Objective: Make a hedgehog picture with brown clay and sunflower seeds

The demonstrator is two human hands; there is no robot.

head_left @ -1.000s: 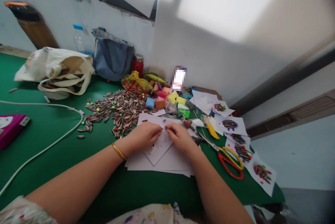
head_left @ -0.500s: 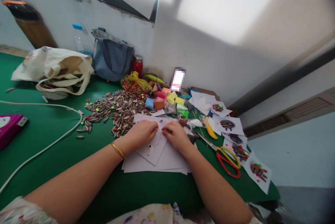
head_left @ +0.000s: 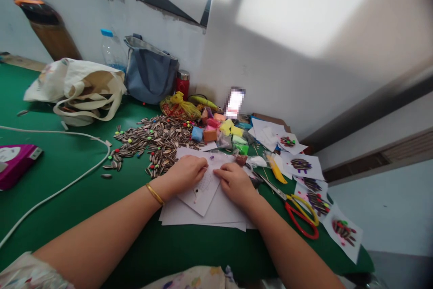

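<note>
A small white sheet with a line drawing (head_left: 204, 190) lies on larger white paper (head_left: 233, 212) on the green table. On it are a black dot, a small pink piece and a purple bit near the top. My left hand (head_left: 187, 172) is over the sheet's left side, with thumb and forefinger pinched together; what is between them is too small to name. My right hand (head_left: 237, 183) rests along the sheet's right edge, forefinger stretched toward the drawing and holding nothing visible. The fingertips of the two hands are a little apart.
Left of the paper lies a heap of striped sunflower seeds (head_left: 165, 138) with coloured beads. Coloured clay packets (head_left: 209, 135) sit behind. Scissors (head_left: 284, 196) and seed-decorated cards (head_left: 301, 163) are at right. A white cable (head_left: 72, 181) crosses the left; bags (head_left: 149, 72) stand at the back.
The view has shifted slightly, so everything sits a little farther right. My right hand has drawn slightly away from the left, its forefinger straighter. My left hand stays pinched over the sheet.
</note>
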